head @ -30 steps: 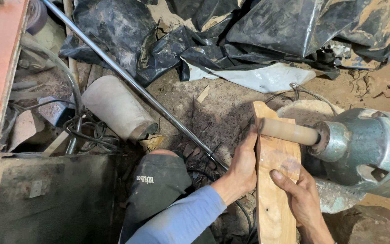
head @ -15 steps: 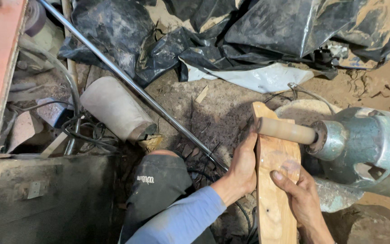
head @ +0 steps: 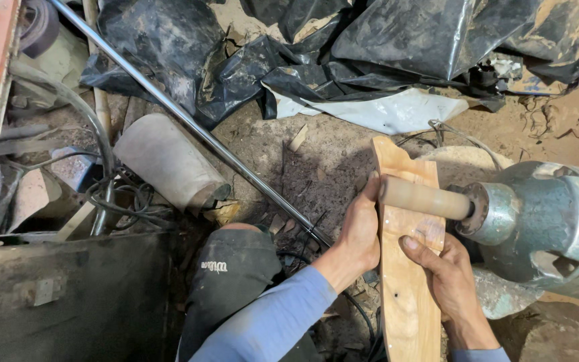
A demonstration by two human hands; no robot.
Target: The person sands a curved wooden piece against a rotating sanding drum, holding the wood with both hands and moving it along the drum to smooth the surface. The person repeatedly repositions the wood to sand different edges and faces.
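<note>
Gripping the wooden plank [head: 407, 268] with both hands, left hand [head: 360, 234] and right hand [head: 447, 275] keep their fingers clamped on its edges, holding it under the sanding drum [head: 423, 198]; nothing has shifted, so shaping continues.

I see two bare hands, the left hand [head: 358, 236] and the right hand [head: 445, 275], both coming from dusty light blue long sleeves [head: 269, 322], and dark trousers [head: 226, 278] covering one knee.
</note>
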